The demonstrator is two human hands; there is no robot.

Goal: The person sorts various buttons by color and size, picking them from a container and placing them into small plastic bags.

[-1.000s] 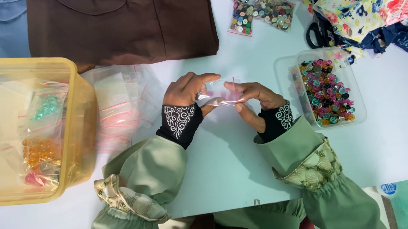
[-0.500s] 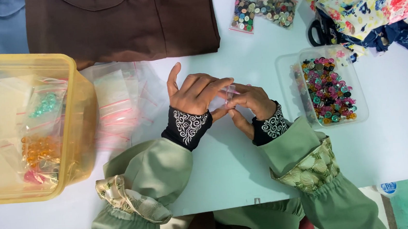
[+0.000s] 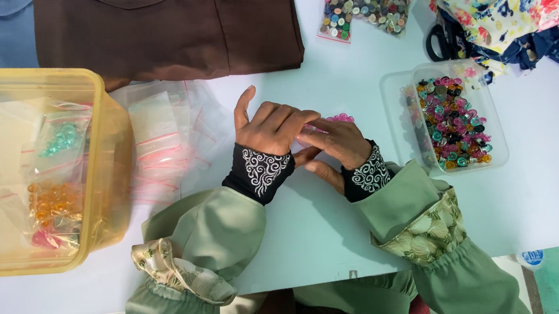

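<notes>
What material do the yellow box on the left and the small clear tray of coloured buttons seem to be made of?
Yellow box: likely translucent plastic, since the bags inside show through its glossy walls. Clear tray: probably thin transparent plastic; the table shows through its rim.

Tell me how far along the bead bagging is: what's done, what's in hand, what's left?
Done, seemingly: filled bags of teal, orange and pink beads lie in the yellow tub. In hand: the left hand and right hand together pinch a small bag of pink beads; whether it's sealed is hidden. Left: the clear tray holds many mixed beads, and empty zip bags lie beside the tub.
</notes>
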